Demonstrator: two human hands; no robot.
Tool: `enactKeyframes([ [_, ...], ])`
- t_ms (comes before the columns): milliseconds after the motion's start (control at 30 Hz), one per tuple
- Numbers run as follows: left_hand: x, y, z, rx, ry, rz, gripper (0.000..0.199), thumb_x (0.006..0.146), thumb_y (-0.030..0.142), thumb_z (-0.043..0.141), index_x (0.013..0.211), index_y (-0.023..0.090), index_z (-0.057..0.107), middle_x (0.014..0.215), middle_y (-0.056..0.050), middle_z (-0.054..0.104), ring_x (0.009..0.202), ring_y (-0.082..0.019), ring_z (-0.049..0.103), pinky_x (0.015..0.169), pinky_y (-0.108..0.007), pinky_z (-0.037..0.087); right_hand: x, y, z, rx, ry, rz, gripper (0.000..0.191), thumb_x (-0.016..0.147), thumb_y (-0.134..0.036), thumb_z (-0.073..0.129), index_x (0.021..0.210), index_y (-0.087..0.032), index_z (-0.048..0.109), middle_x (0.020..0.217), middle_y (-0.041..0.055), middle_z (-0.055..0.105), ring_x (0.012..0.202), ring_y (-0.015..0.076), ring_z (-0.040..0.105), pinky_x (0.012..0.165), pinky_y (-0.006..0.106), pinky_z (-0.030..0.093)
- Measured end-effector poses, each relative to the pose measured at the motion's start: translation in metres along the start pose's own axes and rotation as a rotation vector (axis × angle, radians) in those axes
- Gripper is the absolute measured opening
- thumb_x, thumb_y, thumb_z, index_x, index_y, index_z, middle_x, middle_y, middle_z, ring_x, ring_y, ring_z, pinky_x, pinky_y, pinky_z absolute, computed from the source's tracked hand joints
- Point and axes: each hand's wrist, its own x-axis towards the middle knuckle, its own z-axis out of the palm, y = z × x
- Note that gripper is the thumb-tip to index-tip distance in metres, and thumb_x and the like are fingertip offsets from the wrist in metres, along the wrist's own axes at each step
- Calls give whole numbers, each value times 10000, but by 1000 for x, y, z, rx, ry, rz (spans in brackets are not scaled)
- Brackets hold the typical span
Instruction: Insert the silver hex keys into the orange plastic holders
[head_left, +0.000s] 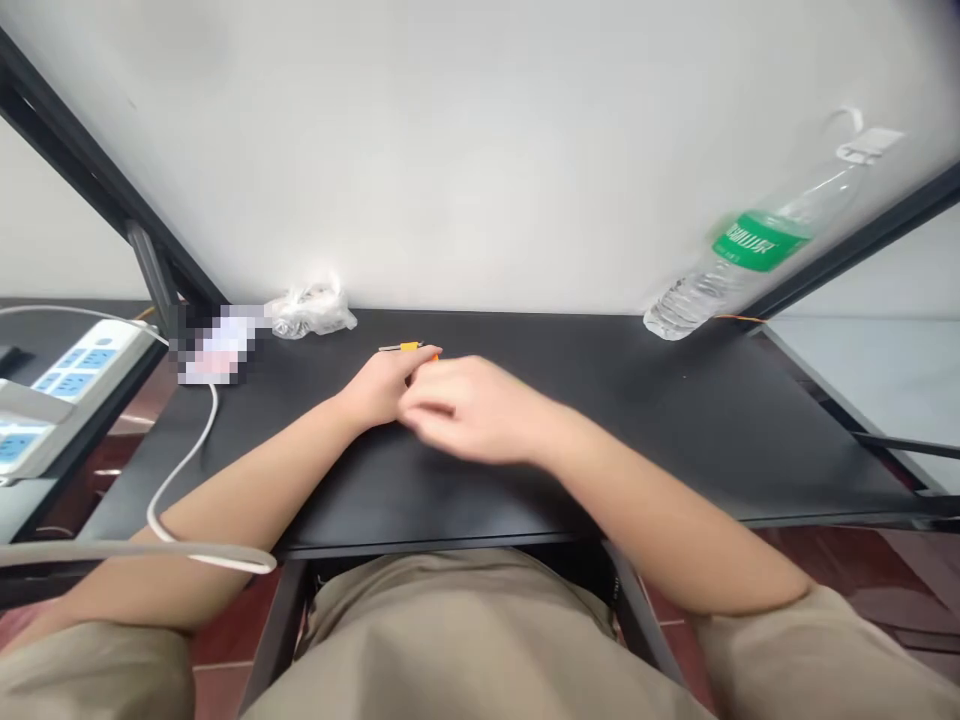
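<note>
My left hand (381, 386) rests low over the black desk (480, 495), its fingers closed around a small thin item with orange parts (409, 346). A narrow greyish end of that item sticks out to the left beyond the hand; its kind cannot be made out. My right hand (476, 408) is curled against the left hand's fingertips, slightly blurred, and covers part of them. Its fingers are pinched together, and whatever lies between them is hidden.
A crumpled clear plastic bag (313, 308) lies at the back left. A water bottle with a green label (759, 242) stands at the back right. A white cable (184, 468) loops over the left side near my forearm. A white power strip (82, 385) is farther left.
</note>
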Motion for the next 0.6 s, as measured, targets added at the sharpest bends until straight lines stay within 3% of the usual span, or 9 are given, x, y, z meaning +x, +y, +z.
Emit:
enactKeyframes([
  [100,-1,4,2,12,10,-33,553,873,369,685,1400,229,596,887,-4,738,725,-168,682,762,-302,563,-20,68,-14,-203,21,247,164,949,-176,610,920,-170,771,919,52,642,770,151,575,738,299,428],
  [167,-2,5,6,10,7,-46,578,872,347,678,1428,231,569,920,-12,738,714,-161,676,759,-300,562,-36,101,-11,-232,-19,281,149,923,-178,654,991,-201,785,998,59,650,799,162,582,751,307,439],
  [233,-3,5,10,59,-4,-54,593,877,329,666,1450,230,551,955,-30,741,733,-172,674,764,-314,559,-47,119,-1,-213,12,284,224,927,-161,649,1087,-249,778,1051,55,652,858,178,596,781,314,463],
  [400,-3,-1,18,53,33,-96,636,914,299,636,1527,245,476,1187,-81,728,887,-207,706,848,-349,575,-49,125,23,-260,80,249,304,968,-150,595,1190,-288,751,1060,48,632,879,174,595,757,296,463],
  [600,-1,-8,20,12,69,-107,625,906,266,638,1511,228,485,1272,-104,689,1048,-239,694,933,-386,579,-45,114,22,-354,49,333,150,973,-187,578,932,-206,721,1003,52,613,671,123,515,623,284,385],
])
